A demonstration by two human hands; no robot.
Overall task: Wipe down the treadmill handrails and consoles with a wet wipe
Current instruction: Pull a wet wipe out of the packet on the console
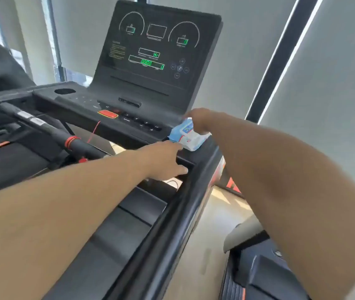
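Both bare forearms reach forward over the treadmill. The right hand (200,121) rests on top of a blue-and-white wet wipe pack (186,135), which sits on the right end of the console deck (129,126); the fingers are hidden behind the pack, so whether they are closed on it cannot be told. The left hand (163,159) lies just below and left of the pack, fingers extended, fingertips at its near edge. The right handrail (172,213) runs back beneath and between both forearms. The display panel (150,50) stands upright beyond the hands, green digits lit. A red stop button (107,114) lies left of both hands.
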